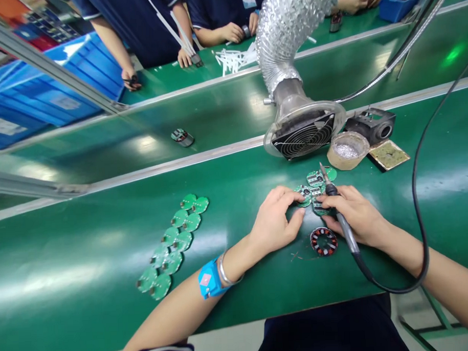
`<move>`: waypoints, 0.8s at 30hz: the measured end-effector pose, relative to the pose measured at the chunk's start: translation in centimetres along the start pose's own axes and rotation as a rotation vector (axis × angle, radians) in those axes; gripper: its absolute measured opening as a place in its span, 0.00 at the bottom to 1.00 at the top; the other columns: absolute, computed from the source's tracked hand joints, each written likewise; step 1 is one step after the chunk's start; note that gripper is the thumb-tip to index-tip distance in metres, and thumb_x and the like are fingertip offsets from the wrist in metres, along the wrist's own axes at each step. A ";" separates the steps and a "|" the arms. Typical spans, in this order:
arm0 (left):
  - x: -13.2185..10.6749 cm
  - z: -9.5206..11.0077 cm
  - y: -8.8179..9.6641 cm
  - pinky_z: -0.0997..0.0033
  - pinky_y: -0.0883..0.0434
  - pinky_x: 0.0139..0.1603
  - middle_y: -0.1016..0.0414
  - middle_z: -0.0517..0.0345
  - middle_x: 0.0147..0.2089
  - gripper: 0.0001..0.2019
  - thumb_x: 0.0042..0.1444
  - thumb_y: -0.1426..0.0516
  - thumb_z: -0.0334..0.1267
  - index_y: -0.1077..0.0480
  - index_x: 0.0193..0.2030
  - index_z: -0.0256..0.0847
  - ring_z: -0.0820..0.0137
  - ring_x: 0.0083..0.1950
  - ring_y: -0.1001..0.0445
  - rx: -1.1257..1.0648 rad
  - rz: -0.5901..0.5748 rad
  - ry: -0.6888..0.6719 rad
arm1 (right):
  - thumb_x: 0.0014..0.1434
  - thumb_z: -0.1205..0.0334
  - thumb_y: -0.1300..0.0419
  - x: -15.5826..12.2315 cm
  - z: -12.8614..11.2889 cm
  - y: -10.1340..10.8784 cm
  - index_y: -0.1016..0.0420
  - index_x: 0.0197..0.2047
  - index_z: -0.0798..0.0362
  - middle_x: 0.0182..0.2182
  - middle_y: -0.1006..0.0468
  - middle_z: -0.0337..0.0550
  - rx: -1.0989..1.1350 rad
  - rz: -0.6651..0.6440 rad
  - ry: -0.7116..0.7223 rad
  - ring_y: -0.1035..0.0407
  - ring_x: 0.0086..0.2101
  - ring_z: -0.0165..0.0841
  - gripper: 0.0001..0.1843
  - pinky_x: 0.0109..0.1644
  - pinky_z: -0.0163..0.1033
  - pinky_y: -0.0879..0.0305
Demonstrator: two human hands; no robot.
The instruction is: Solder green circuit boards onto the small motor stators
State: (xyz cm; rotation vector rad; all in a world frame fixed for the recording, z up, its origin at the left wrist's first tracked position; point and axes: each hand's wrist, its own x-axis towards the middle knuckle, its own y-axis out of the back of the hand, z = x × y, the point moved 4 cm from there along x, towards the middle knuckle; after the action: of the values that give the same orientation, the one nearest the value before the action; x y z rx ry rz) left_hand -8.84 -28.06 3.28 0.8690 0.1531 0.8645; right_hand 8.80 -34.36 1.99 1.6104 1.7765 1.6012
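Note:
My left hand (pixel 277 217) has its index fingertip on a round green circuit board (pixel 304 197), with the thumb bent beneath, close to its edge. My right hand (pixel 356 212) holds a soldering iron (pixel 348 232) whose tip points up and away from me. Its fingers also reach another circuit board (pixel 318 204), partly covered by them. Further circuit boards (pixel 314 179) lie just beyond, touching one another. Nearer to me, a motor stator (pixel 315 240) with copper windings lies flat on the green bench, beside thin wire scraps.
Round circuit boards (pixel 171 262) lie in two rows at left. A fume extractor (pixel 307 137) hangs above the bench near a solder pot (pixel 348 156), an iron stand (pixel 374 123) and a sponge tray (pixel 389 156). A cylindrical part (pixel 182 138) sits on the middle strip. Co-workers' hands (pixel 232 32) work opposite.

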 end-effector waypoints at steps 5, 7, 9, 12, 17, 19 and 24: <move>0.1 1.5 0.0 0.64 0.28 0.43 0.25 0.47 0.46 0.16 0.56 0.40 0.39 0.29 0.51 0.38 0.63 0.45 0.28 -0.175 -0.039 -0.006 | 0.60 0.69 0.41 -0.3 -1.1 2.5 0.34 0.46 0.47 0.36 0.19 0.38 0.072 0.207 -0.112 0.23 0.34 0.32 0.12 0.38 0.37 0.27; 0.2 1.9 -0.3 0.70 0.28 0.36 0.24 0.53 0.37 0.10 0.57 0.41 0.39 0.26 0.42 0.38 0.69 0.35 0.28 -0.310 -0.102 0.081 | 0.60 0.66 0.38 -0.3 -1.8 3.3 0.33 0.46 0.47 0.36 0.18 0.36 0.071 0.251 -0.182 0.22 0.32 0.31 0.12 0.36 0.35 0.27; 0.1 2.1 -0.9 0.75 0.31 0.28 0.27 0.58 0.28 0.07 0.56 0.42 0.38 0.27 0.35 0.37 0.74 0.27 0.31 -0.475 -0.158 0.240 | 0.60 0.65 0.37 -0.4 -2.7 3.7 0.32 0.46 0.46 0.38 0.18 0.37 0.042 0.300 -0.215 0.21 0.33 0.31 0.12 0.36 0.35 0.26; -0.6 2.1 -1.6 0.78 0.33 0.23 0.30 0.62 0.23 0.07 0.52 0.40 0.39 0.29 0.33 0.36 0.76 0.23 0.32 -0.739 -0.127 0.487 | 0.56 0.61 0.32 -1.0 -4.4 3.7 0.33 0.47 0.47 0.43 0.18 0.40 -0.039 0.411 -0.257 0.21 0.37 0.36 0.17 0.39 0.38 0.24; -1.7 2.6 -1.6 0.77 0.33 0.23 0.28 0.61 0.23 0.07 0.51 0.40 0.39 0.30 0.30 0.36 0.76 0.21 0.31 -0.880 -0.132 0.614 | 0.55 0.65 0.32 -1.6 -7.0 2.7 0.34 0.48 0.46 0.42 0.18 0.41 -0.167 0.446 -0.263 0.22 0.37 0.37 0.20 0.38 0.38 0.25; -1.9 2.4 -0.7 0.75 0.30 0.28 0.24 0.57 0.27 0.07 0.54 0.41 0.38 0.27 0.32 0.36 0.73 0.26 0.27 -0.739 -0.153 0.486 | 0.56 0.69 0.35 -1.7 -7.1 3.0 0.35 0.49 0.47 0.44 0.19 0.42 -0.082 0.381 -0.232 0.23 0.41 0.37 0.20 0.42 0.37 0.26; -3.0 0.5 1.0 0.67 0.27 0.50 0.21 0.50 0.45 0.09 0.60 0.43 0.33 0.23 0.45 0.40 0.66 0.47 0.23 -0.279 -0.166 -0.081 | 0.57 0.73 0.45 -1.9 -6.0 3.5 0.38 0.53 0.51 0.45 0.25 0.47 0.238 -0.172 -0.163 0.30 0.42 0.37 0.20 0.43 0.42 0.29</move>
State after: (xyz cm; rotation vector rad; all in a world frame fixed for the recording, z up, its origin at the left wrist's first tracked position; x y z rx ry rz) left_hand -11.25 -30.15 3.70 0.6193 0.0313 0.6746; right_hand 6.79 -39.90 6.14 1.5840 2.0148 1.1859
